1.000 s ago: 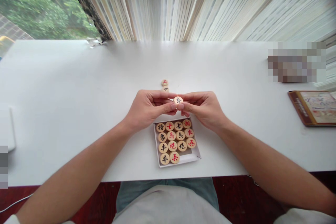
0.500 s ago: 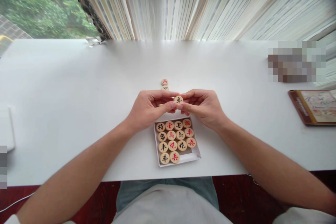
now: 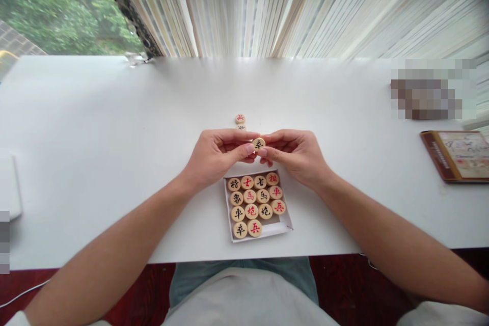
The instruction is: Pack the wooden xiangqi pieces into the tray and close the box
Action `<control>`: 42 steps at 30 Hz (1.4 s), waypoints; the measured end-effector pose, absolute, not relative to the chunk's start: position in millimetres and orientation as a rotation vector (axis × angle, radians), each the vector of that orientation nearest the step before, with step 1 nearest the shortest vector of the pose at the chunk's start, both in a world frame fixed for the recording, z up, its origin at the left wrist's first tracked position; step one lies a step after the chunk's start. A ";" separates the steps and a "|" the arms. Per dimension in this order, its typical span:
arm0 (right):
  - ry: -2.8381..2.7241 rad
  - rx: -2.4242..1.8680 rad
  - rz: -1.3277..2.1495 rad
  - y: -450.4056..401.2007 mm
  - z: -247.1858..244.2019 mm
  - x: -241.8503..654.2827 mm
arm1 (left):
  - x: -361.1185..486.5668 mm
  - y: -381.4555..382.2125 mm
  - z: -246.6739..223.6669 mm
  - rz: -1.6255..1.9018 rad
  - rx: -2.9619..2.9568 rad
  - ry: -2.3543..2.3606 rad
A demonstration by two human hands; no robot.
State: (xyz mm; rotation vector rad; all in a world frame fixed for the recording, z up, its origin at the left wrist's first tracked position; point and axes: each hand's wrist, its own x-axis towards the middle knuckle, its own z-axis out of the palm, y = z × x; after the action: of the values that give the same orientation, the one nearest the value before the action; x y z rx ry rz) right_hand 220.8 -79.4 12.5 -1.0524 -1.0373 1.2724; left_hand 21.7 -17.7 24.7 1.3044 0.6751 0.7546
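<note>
Between the fingertips of both hands is a round wooden Chinese chess piece with a black character facing up. My left hand pinches its left side, and my right hand pinches its right side. Just below them, a shallow white box sits on the table, holding rows of chess pieces with red and black characters. A gap shows in the box's front right corner. Beyond my left hand lie a red-marked piece and a black-marked piece, the latter partly hidden by my fingers.
The white table reaches back to a striped curtain. At the right lies a brown-edged booklet, with a blurred-out object behind it. A white object stands at the left edge.
The held chess piece has shifted and turned slightly between my fingertips. Both hands stay in nearly the same place, and the pieces in the box have not moved.
</note>
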 end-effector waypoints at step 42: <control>-1.089 -1.088 1.206 -82.5 14.5 222.8 | 20.5 -20.2 13.3 0.917 1.620 0.696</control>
State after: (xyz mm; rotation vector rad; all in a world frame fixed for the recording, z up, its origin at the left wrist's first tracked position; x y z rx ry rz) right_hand 222.8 -82.5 14.5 -1.0881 -1.0885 1.2055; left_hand 20.5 -20.2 13.3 1.6199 0.6955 0.9165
